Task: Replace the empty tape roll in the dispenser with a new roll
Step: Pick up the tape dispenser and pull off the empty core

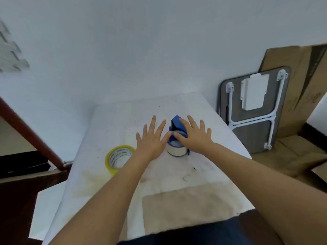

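Observation:
A blue tape dispenser stands in the middle of the white table, with a pale roll core at its near end. My right hand lies over the dispenser's right side, fingers spread, thumb across the roll's top. My left hand hovers just left of the dispenser, fingers spread and holding nothing, its thumb tip near the roll. A new yellow tape roll lies flat on the table to the left of my left wrist.
A folded grey table with white legs leans on the wall at the right, flattened cardboard behind it. A brown wooden rail runs along the left. A beige cloth patch covers the table's near part.

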Demonstrator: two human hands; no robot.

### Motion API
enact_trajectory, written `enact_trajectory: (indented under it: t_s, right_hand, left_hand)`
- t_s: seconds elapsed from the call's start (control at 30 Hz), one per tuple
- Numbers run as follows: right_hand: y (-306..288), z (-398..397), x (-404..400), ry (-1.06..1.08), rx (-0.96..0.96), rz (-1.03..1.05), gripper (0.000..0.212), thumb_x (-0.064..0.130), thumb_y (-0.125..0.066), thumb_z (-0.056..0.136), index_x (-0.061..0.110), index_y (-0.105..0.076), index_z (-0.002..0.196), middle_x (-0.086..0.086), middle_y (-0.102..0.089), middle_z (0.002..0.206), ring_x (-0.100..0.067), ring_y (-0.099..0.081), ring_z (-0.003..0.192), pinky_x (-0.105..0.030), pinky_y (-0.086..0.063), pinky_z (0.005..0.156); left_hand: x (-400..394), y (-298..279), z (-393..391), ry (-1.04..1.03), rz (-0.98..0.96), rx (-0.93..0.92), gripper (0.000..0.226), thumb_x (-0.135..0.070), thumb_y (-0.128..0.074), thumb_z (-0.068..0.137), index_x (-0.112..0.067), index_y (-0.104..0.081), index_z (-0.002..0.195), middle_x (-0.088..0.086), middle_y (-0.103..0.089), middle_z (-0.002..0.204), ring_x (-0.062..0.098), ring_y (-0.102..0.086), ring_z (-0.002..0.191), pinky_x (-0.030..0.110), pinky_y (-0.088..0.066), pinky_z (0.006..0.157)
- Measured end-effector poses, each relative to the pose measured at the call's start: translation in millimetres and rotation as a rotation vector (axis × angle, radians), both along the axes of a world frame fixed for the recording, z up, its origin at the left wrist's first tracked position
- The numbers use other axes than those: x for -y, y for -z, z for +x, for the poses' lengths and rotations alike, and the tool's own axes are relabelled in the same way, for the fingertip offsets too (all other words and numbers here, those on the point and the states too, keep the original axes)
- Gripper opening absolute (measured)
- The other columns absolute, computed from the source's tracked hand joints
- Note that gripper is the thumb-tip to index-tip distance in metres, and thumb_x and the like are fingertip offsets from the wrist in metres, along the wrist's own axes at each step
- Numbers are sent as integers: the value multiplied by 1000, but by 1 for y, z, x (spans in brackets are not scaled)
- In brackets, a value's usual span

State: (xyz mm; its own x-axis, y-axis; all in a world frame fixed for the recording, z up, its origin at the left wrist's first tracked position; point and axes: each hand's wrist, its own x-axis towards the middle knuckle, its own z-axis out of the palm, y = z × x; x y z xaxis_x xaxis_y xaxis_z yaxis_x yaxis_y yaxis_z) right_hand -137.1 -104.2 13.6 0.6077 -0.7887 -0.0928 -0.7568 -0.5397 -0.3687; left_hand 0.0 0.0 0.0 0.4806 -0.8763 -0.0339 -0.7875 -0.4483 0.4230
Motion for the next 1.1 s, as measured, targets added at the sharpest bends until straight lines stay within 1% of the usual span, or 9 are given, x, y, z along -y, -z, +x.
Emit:
enact_trajectory:
  t_s: [0.13, 0.27, 0.4, 0.5, 0.6, 0.77, 0.9, 1.03, 1.1]
  right_hand:
    - [4, -13, -13, 74, 76, 99, 72, 59, -36, 96, 31, -10, 157, 6, -4, 167, -38, -8, 150, -57, -15, 118]
    - [11, -23, -30, 140, 416, 328, 62, 40, -35, 102, 16, -17, 156, -7, -28, 161, -32, -36, 143, -48, -32, 115]
    - [10, -34, -38, 228, 515, 449, 55, 36, -30, 105, 15, -24, 155, -10, -41, 154, -30, -42, 137, -37, -34, 108]
    - [14, -38, -38, 291, 589, 451, 43, 31, -31, 104, 11, -51, 136, -12, -57, 138, -25, -53, 115, -33, -39, 93]
    - [18, -37, -35, 357, 656, 487, 38, 31, -33, 103, 8, -60, 119, -12, -65, 122, -26, -58, 104, -36, -44, 89]
    - [16, -29, -21, 418, 672, 527, 38, 38, -35, 102, 13, -58, 121, -10, -63, 122, -27, -59, 111, -37, -45, 93]
    - [13, -17, -13, 322, 663, 561, 43, 42, -41, 101, 12, -58, 127, -3, -62, 117, -19, -56, 107, -36, -46, 95]
    - [16, -11, -15, 289, 649, 620, 40, 33, -54, 97, 8, -56, 128, -6, -63, 122, -22, -59, 107, -32, -50, 85]
    - [16, -15, -23, 325, 716, 665, 36, 26, -59, 95, 9, -52, 126, -4, -59, 117, -18, -57, 100, -25, -47, 74]
  left_hand:
    - [-18, -1, -15, -56, -66, -52, 64, -60, -26, 102, -37, -11, 160, -6, 9, 171, 30, -14, 155, 57, -19, 120]
    - [-30, -1, -38, -15, -204, -236, 68, -38, -50, 103, -18, -18, 160, 3, -13, 170, 19, -19, 154, 37, -23, 120]
    - [-32, 1, -55, -27, -248, -383, 78, -19, -68, 93, -16, -25, 157, 1, -31, 162, 18, -32, 148, 17, -26, 103]
    - [-30, 11, -58, -60, -298, -427, 83, -25, -75, 84, -23, -30, 154, -3, -43, 156, 21, -47, 139, 27, -41, 107]
    - [-26, 25, -54, -76, -335, -479, 72, -30, -76, 79, -38, -41, 141, -11, -60, 137, 14, -60, 121, 36, -52, 99]
    - [-25, 32, -50, -111, -297, -520, 99, -42, -78, 82, -28, -17, 159, -2, -43, 158, 20, -46, 141, 43, -40, 114]
    - [-23, 30, -50, -116, -296, -519, 100, -55, -77, 73, -34, -24, 155, -8, -51, 151, 17, -52, 134, 45, -44, 110]
    - [-24, 29, -49, -94, -346, -520, 81, -31, -79, 81, -26, -34, 149, -24, -54, 122, 4, -54, 112, 15, -45, 89]
    - [-29, 29, -48, -54, -380, -515, 80, -26, -80, 80, -28, -37, 148, -21, -55, 131, 4, -57, 117, 17, -47, 91]
